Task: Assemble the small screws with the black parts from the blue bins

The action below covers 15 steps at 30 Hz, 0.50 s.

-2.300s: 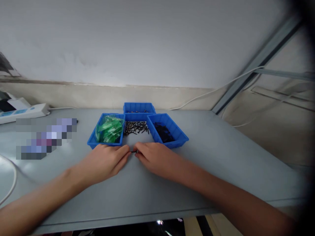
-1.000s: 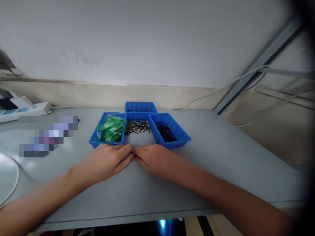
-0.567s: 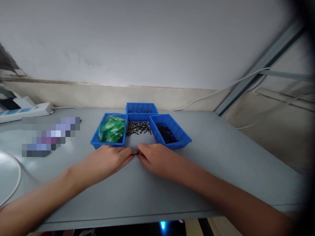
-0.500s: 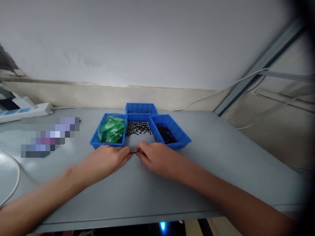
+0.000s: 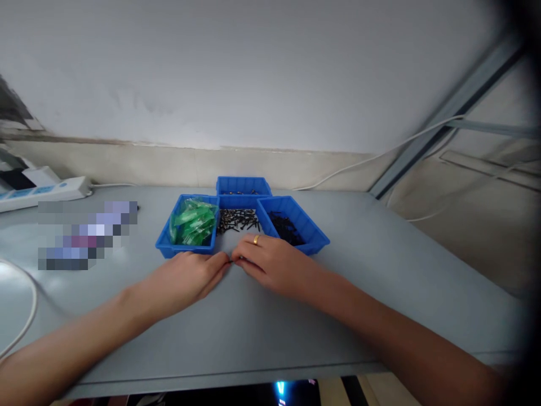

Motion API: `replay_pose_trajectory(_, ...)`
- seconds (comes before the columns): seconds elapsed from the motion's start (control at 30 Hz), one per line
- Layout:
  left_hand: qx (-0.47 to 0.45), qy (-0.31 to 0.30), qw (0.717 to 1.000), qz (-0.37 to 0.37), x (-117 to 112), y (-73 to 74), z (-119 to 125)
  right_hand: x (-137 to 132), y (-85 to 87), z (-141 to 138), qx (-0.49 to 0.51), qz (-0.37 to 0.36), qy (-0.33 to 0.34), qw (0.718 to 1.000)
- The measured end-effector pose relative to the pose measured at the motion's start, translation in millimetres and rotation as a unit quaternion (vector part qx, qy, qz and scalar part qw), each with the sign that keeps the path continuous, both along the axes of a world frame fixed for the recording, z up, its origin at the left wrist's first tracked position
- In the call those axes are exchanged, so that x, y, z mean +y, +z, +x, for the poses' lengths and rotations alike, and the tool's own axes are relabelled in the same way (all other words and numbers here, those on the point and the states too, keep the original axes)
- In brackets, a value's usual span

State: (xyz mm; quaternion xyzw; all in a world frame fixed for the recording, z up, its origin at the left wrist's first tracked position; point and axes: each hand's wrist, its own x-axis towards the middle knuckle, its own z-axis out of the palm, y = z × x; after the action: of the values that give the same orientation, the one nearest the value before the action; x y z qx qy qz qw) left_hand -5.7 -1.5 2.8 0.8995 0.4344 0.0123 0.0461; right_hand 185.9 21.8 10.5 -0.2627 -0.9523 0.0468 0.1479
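Note:
Both hands meet over the table in front of the blue bins, their fingertips almost touching. My left hand (image 5: 196,273) pinches one end of a thin dark rod-like piece (image 5: 231,261). On its other side, my right hand (image 5: 270,262), with a gold ring (image 5: 256,239) on a finger, is closed in a pinch at the piece's other end. Only a sliver of the piece shows between the fingers, so its exact kind is unclear. Just beyond the hands lies a loose pile of small dark and brassy screw-like pieces (image 5: 239,219).
The left blue bin (image 5: 163,246) holds green plastic packets (image 5: 194,221). Black small parts (image 5: 284,225) fill part of the right blue bin (image 5: 315,239). Another blue bin (image 5: 243,185) stands behind. A power strip (image 5: 71,189) and a blurred-out object (image 5: 93,231) lie left.
My hands have drawn closer together, so less of the dark piece shows between them. The right hand has rolled slightly, bringing its ring into view.

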Motion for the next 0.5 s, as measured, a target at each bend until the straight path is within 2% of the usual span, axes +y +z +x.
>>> replay_pose_trajectory(0.17,0.014,-0.03,0.999,-0.004,-0.5,1.5,0.5,6.5,7.1,9.7,0.013,0.116,-0.083,0.99)
replay_pose_trajectory(0.3,0.022,-0.048,0.998,-0.026,-2.1,0.6,0.9,18.5,10.4,23.8,0.002,0.228,-0.22,0.949)
replay_pose_trajectory(0.4,0.027,-0.055,0.998,-0.029,-2.0,1.4,1.2,27.8,6.8,30.7,-0.038,0.239,-0.285,0.927)
replay_pose_trajectory(0.5,0.036,-0.062,0.997,-0.023,-1.0,3.7,1.9,31.6,2.9,29.2,-0.05,0.23,-0.282,0.93)
